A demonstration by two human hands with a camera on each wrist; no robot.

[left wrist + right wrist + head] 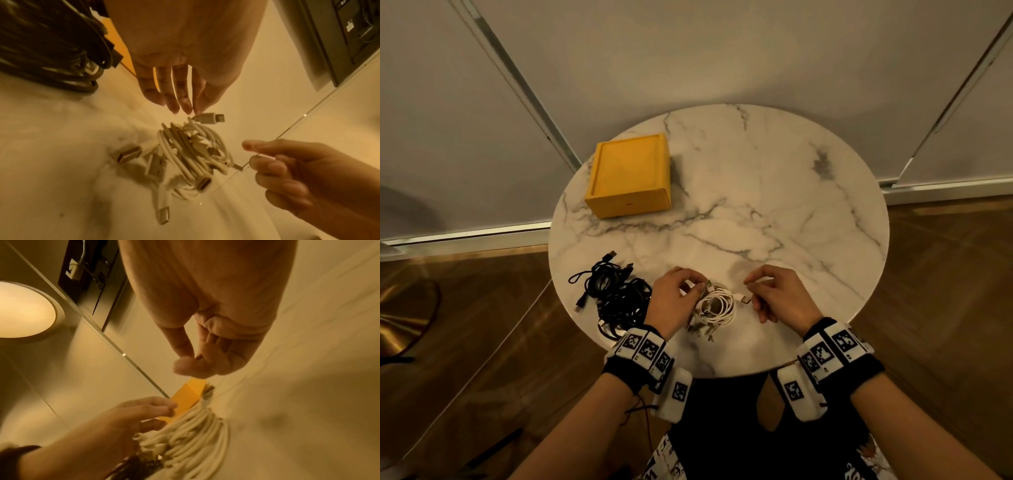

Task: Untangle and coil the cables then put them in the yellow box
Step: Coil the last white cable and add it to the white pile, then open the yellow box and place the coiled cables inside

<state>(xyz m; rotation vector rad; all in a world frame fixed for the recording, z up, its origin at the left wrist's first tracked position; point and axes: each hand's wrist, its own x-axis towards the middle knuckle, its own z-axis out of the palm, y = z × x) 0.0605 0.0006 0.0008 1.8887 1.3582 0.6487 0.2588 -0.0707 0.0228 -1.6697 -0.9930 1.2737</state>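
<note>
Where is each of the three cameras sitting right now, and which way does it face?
Head: above, facing down at the round table; both forearms and hands show.
Left wrist: under the left hand, looking along its fingers at the white cables; the right hand enters opposite.
Right wrist: under the right hand, facing the yellow box; the left hand shows.
All three share the white cables.

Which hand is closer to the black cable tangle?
Left. The left hand sits right beside the black cable tangle, wrist nearly against it. The right hand is farther off, beyond the white cable bundle.
</note>
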